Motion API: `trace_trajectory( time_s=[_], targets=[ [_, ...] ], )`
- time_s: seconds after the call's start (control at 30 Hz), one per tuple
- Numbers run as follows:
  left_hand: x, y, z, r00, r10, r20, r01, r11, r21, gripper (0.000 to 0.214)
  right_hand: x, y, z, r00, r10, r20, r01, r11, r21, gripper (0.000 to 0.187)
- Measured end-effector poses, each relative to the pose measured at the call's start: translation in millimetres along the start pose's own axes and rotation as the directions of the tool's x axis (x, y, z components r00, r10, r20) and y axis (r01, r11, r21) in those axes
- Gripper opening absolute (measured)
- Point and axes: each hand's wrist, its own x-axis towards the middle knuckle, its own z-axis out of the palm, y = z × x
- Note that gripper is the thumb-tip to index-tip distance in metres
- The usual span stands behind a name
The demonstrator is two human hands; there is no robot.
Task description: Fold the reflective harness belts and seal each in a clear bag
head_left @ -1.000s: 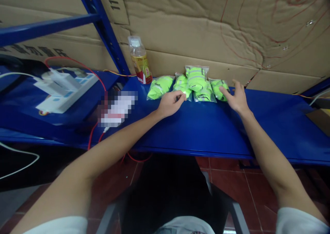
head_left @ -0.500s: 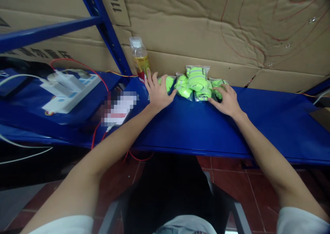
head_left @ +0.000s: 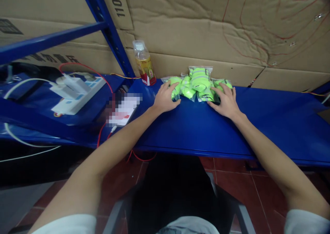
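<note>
Several clear bags of neon yellow-green cloth (head_left: 199,82) lie bunched at the back of a blue shelf (head_left: 206,127), against a cardboard wall. My left hand (head_left: 163,98) rests with fingers spread on the leftmost bag (head_left: 175,83). My right hand (head_left: 225,101) lies flat, fingers apart, on the rightmost bag (head_left: 222,83). Both hands flank the cluster, pressing it from either side. One bag sits on top of the others in the middle.
A plastic drink bottle (head_left: 143,63) stands left of the bags beside a blue shelf post (head_left: 108,28). Further left are a white power strip with plugs (head_left: 77,93), red and white cables, and a blurred flat item (head_left: 123,108). Red tiled floor shows below.
My left hand went from a loose fist in front of the bags to flat on the leftmost bag, pushing it rightward. My right hand settled on the rightmost bag. The bags are bunched closer.
</note>
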Motion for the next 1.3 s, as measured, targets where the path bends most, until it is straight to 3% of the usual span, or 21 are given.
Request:
trace_trajectory(
  time_s=[0.23, 0.37, 0.57, 0.8, 0.9, 1.03, 1.13, 1.3],
  targets=[
    [1, 0, 4.3, 0.988, 0.142, -0.054, -0.148, 0.980, -0.130, 0.061, 0, -14, -10, 0.998, -0.001, -0.067, 0.001, 1.000, 0.004, 0.103],
    [2, 6, 6.1, 0.979, 0.188, -0.074, -0.199, 0.959, -0.201, 0.050, -1, -32, -15, 0.994, -0.092, -0.055, 0.091, 0.996, -0.025, 0.092],
    [2, 14, 2.6, 0.966, 0.250, -0.063, -0.257, 0.910, -0.326, 0.049, 0, -54, -12, 0.973, -0.230, 0.003, 0.230, 0.972, -0.049, 0.074],
    [0, 23, 17.1, 0.945, 0.323, -0.046, -0.276, 0.717, -0.640, 0.046, 5, -67, -7, 0.952, -0.304, 0.027, 0.303, 0.952, 0.040, 0.087],
    [3, 23, 20.9, 0.957, 0.289, 0.005, -0.236, 0.795, -0.559, 0.050, 5, -63, -2, 0.964, -0.258, 0.059, 0.254, 0.964, 0.073, 0.086],
    [4, 28, 18.8, 0.971, 0.226, 0.074, -0.182, 0.906, -0.381, 0.055, 7, -53, 1, 0.978, -0.206, 0.038, 0.204, 0.978, 0.045, 0.058],
    [-1, 31, 15.1, 0.976, 0.184, 0.117, -0.133, 0.927, -0.350, 0.053, 13, -40, 0, 0.989, -0.148, -0.016, 0.148, 0.989, -0.012, 0.049],
    [-5, 24, 16.2, 0.972, 0.201, 0.125, -0.146, 0.926, -0.349, 0.078, 19, -6, 0, 0.995, -0.025, -0.096, 0.012, 0.990, -0.138, 0.042]
  ],
)
